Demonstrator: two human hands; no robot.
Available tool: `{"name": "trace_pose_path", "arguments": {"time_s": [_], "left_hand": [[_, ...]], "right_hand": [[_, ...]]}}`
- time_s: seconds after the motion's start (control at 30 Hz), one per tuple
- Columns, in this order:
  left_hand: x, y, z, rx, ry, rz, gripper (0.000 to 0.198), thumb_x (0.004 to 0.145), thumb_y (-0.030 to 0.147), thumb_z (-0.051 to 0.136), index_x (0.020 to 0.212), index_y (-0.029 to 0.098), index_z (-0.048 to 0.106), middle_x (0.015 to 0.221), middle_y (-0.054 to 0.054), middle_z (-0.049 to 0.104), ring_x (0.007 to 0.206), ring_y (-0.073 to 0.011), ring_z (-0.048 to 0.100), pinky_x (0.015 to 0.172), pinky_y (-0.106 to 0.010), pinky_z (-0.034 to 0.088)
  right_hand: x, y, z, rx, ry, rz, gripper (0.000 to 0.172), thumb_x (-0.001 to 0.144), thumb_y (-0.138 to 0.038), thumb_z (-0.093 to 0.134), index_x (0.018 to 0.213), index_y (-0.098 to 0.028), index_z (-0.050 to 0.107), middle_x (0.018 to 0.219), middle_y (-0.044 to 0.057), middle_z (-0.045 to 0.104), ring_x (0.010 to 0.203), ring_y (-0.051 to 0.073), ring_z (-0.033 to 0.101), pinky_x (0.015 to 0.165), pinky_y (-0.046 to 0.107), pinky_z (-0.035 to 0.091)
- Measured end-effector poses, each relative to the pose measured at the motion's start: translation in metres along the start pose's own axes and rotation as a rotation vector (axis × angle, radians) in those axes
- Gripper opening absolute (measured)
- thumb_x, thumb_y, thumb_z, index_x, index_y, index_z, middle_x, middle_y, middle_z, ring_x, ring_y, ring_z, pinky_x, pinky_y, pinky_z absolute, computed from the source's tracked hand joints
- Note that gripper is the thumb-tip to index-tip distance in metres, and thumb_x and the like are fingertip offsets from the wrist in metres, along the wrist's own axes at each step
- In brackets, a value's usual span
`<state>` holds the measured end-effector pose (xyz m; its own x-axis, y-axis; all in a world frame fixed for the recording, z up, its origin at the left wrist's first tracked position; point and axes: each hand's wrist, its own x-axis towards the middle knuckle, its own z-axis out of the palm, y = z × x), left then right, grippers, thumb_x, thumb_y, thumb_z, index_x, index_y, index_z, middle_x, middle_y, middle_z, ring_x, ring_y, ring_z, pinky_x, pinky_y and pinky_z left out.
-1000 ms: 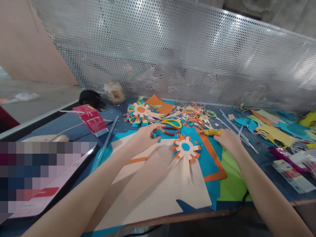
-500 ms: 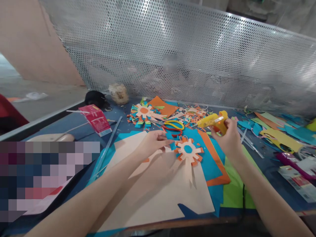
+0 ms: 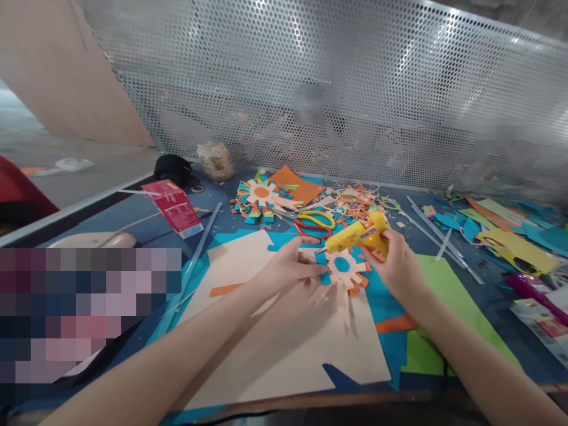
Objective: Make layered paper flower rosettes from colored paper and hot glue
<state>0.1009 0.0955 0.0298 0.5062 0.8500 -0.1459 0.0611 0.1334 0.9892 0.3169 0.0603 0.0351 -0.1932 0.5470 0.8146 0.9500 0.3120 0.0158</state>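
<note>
My right hand point(image 3: 394, 254) is wrapped around the handle of a yellow hot glue gun point(image 3: 352, 235), whose nozzle points left and down. Below the nozzle, my left hand point(image 3: 299, 263) pinches a small blue paper strip point(image 3: 323, 269) between thumb and fingers. Just right of the strip is a cream and orange paper flower point(image 3: 346, 273) with a blue centre and a cream tail. The glue gun and my right hand cover part of its top. A large cream paper sheet point(image 3: 266, 355) lies under my left hand.
Behind the hands lie red and yellow scissors point(image 3: 315, 222), another paper flower point(image 3: 261, 198) and paper scraps point(image 3: 355, 198). A pink packet point(image 3: 174, 207) is at left, a green sheet point(image 3: 437, 296) at right. Clear glue sticks point(image 3: 444, 239) lie at right. A perforated metal panel point(image 3: 266, 89) borders the back.
My right hand has brought the glue gun left and down, so its nozzle is now over the blue strip. The left hand keeps its pinch near the flower.
</note>
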Motion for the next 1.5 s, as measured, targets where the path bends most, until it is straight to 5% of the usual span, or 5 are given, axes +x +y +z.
{"name": "trace_pose_path", "arguments": {"time_s": [0.7,1.1,1.5], "left_hand": [[-0.003,0.005,0.001,0.033,0.007,-0.020,0.063,0.060,0.023,0.073,0.112,0.013,0.039,0.044,0.009,0.052,0.036,-0.0084,0.049,0.037,-0.018,0.041],[-0.002,0.010,0.000,0.049,0.060,-0.042,0.059,0.060,0.021,0.074,0.110,0.015,0.044,0.047,0.009,0.056,0.034,-0.0065,0.047,0.037,-0.017,0.038],[-0.002,0.010,-0.002,0.060,0.066,0.012,0.059,0.057,0.027,0.073,0.110,0.016,0.049,0.050,0.007,0.056,0.040,-0.0071,0.049,0.039,-0.017,0.038]], "right_hand": [[0.000,-0.001,-0.001,-0.030,0.016,-0.096,0.023,0.087,-0.038,0.040,0.098,-0.018,0.043,0.080,0.011,0.063,0.070,0.022,0.064,0.052,0.031,0.052],[-0.002,0.005,-0.003,0.044,-0.078,0.046,0.023,0.085,-0.038,0.044,0.098,-0.019,0.044,0.088,0.011,0.063,0.078,0.024,0.063,0.059,0.035,0.052],[0.001,0.007,-0.003,-0.047,-0.022,-0.024,0.019,0.085,-0.037,0.043,0.093,-0.019,0.044,0.078,0.009,0.062,0.072,0.024,0.062,0.058,0.034,0.050]]}}
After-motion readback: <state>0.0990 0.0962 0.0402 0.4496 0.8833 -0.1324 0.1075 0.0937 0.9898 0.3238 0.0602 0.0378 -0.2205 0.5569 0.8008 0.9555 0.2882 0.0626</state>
